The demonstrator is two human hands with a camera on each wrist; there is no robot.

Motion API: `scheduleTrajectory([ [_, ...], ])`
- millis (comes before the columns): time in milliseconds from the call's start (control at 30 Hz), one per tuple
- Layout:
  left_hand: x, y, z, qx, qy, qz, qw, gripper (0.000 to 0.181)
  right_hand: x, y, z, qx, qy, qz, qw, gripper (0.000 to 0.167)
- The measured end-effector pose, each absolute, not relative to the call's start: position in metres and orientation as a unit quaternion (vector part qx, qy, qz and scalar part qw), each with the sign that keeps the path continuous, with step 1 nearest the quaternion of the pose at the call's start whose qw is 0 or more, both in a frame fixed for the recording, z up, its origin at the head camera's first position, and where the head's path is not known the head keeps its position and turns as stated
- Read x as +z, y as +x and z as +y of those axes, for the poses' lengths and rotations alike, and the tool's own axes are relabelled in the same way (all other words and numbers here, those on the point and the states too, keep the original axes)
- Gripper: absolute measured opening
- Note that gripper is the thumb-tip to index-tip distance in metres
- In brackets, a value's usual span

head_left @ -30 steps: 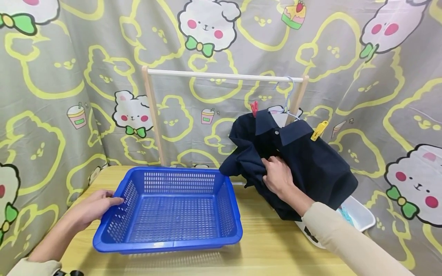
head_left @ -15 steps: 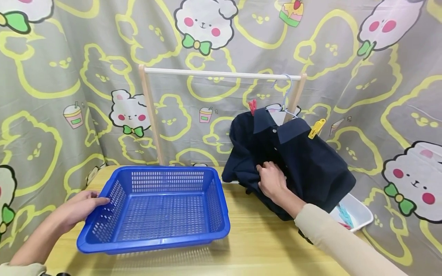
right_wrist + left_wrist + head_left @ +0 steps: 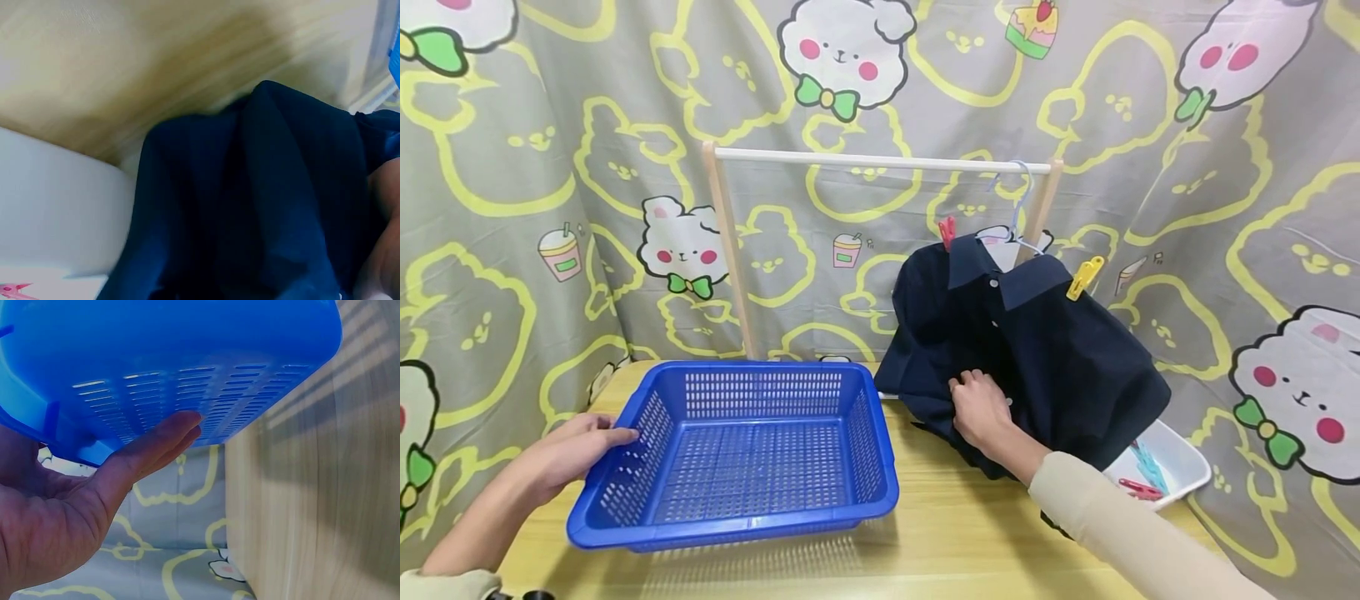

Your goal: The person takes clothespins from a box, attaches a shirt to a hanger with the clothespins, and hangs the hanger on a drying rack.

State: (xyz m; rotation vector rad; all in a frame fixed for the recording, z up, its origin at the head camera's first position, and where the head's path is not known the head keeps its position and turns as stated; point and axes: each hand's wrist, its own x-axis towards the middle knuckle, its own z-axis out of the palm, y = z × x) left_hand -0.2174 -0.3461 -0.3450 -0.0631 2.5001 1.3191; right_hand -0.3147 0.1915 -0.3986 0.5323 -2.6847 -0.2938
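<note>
A blue plastic basket [image 3: 737, 527] with slotted walls stands at the left of the table in the head view. My left hand [image 3: 578, 452] holds its left rim, thumb over the inner side; the left wrist view shows straight fingers [image 3: 165, 440] along the outer slotted wall [image 3: 187, 344]. A dark navy collared shirt [image 3: 1078, 358] hangs from a light blue hanger [image 3: 1024, 200]. My right hand [image 3: 981, 410] grips the shirt's front, low near the button edge; its fingertips are partly hidden by cloth. In the right wrist view, folds of the shirt [image 3: 219, 194] hide most of that hand.
A drying rack's white bar [image 3: 880, 160] carries the hanger. Red [image 3: 947, 232] and yellow [image 3: 1085, 277] clothespins sit at the shirt's shoulders. A white bin [image 3: 1180, 458] with loose clothespins [image 3: 1150, 467] stands behind it at the right. A patterned curtain [image 3: 805, 275] surrounds the wooden table [image 3: 940, 533].
The basket has shifted left with my left hand on it, then stayed put. My right hand has moved down and slightly left, drawing the shirt's front along; more of the white bin shows.
</note>
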Motion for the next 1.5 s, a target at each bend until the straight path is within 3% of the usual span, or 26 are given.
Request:
scheduleTrajectory([
  [300,-0.344,-0.218,-0.347,0.459,-0.017,0.874,0.158,0.038,-0.407,-0.304,0.178,-0.096,0.164,-0.977,0.096,0.04],
  [667,-0.343,-0.219,-0.345,0.456,-0.018,0.876,0.156,0.039,-0.397,-0.298,0.174,-0.043,0.139,-0.987,0.07,0.051],
  [933,-0.344,-0.22,-0.344,0.458,-0.016,0.875,0.158,0.038,-0.38,-0.293,0.175,0.066,0.126,-0.989,0.049,0.039],
  [1267,-0.347,-0.22,-0.335,0.474,0.0,0.866,0.161,0.038,-0.359,-0.291,0.183,0.174,0.127,-0.973,0.085,0.042],
  [1500,-0.352,-0.225,-0.326,0.471,0.0,0.869,0.15,0.041,-0.35,-0.285,0.185,0.18,0.15,-0.961,0.144,0.029],
])
